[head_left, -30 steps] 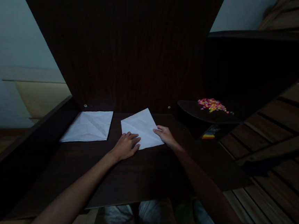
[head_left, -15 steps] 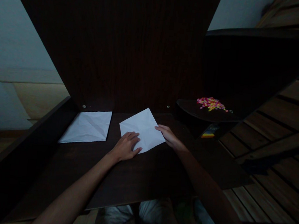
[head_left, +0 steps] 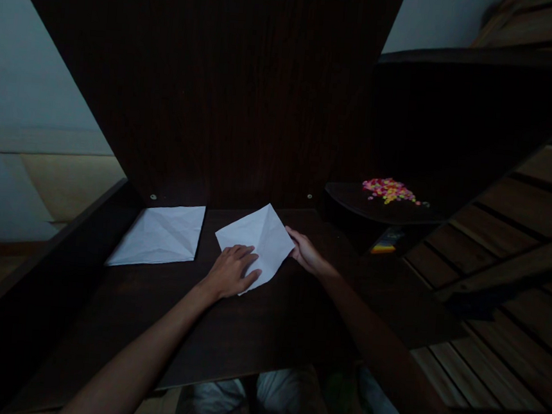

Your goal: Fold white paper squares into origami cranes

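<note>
A white sheet of paper (head_left: 268,235) with crease lines lies at an angle on the dark desk, its right side lifted a little. My left hand (head_left: 232,271) rests flat on its lower left part, fingers spread. At the right edge, my right hand (head_left: 305,249) pinches the paper, thumb on top and the other fingers partly hidden beneath. To the left, a stack of creased white paper (head_left: 162,234) lies near the back of the desk.
A dark wooden desk (head_left: 245,339) has a tall back panel (head_left: 247,88) and a raised left side (head_left: 33,269). On a small corner shelf (head_left: 345,194) at the right is a pile of small colourful pieces (head_left: 389,190). Wooden slats (head_left: 530,223) stand beyond.
My right hand has raised the paper's right edge and drawn it slightly left, so the sheet bends along a crease. My left hand stays pressed on it.
</note>
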The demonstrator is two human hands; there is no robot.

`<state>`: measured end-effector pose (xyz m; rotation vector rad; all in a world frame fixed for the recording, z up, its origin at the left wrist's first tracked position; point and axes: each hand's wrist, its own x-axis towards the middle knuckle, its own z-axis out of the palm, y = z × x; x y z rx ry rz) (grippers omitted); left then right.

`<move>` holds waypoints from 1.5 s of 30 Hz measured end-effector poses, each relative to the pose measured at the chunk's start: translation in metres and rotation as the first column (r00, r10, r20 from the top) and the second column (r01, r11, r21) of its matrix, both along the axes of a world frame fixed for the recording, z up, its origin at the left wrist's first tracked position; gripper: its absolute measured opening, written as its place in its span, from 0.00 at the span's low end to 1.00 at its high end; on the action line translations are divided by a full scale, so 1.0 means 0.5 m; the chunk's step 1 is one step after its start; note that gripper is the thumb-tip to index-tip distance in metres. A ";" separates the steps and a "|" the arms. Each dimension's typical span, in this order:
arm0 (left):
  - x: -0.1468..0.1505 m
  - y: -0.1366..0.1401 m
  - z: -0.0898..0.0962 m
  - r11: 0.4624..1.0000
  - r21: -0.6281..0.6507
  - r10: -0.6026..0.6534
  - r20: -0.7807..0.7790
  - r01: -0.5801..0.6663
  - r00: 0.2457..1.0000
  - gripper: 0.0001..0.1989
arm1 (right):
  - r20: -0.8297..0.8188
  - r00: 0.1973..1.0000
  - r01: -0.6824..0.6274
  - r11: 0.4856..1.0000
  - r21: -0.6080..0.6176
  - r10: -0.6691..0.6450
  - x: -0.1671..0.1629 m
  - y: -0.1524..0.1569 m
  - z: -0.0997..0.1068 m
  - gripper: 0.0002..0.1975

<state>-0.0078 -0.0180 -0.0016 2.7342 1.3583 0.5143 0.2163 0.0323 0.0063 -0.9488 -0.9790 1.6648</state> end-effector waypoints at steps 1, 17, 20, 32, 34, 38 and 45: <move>0.000 -0.001 0.002 1.000 -0.010 -0.009 -0.003 0.009 1.000 0.21 | 0.005 1.000 -0.010 1.000 -0.001 0.010 0.000 0.000 -0.001 0.13; 0.013 -0.013 0.011 0.999 -0.012 -0.045 -0.053 0.044 0.998 0.24 | -0.032 0.998 -0.056 0.998 0.012 0.056 -0.006 -0.001 -0.001 0.18; 0.015 -0.015 0.012 0.999 -0.014 -0.043 -0.048 0.042 0.998 0.23 | -0.030 0.996 -0.081 0.997 0.015 0.082 -0.010 -0.003 -0.001 0.21; 0.021 -0.012 -0.002 1.000 0.019 0.000 -0.015 0.000 1.000 0.23 | 0.024 0.993 -0.118 0.993 0.026 0.117 -0.017 -0.004 -0.011 0.24; 0.021 -0.012 -0.001 1.000 0.022 -0.002 -0.028 0.003 1.000 0.23 | 0.039 0.990 -0.135 0.990 0.043 0.134 -0.016 -0.004 -0.013 0.25; 0.020 -0.012 -0.002 0.999 0.042 -0.011 -0.049 0.013 0.999 0.22 | 0.075 0.989 -0.133 0.988 0.074 0.128 -0.011 -0.003 -0.020 0.26; 0.023 -0.013 -0.006 0.998 0.064 0.019 -0.064 -0.014 0.998 0.21 | 0.187 0.975 -0.140 0.987 0.083 0.123 -0.004 -0.005 -0.019 0.23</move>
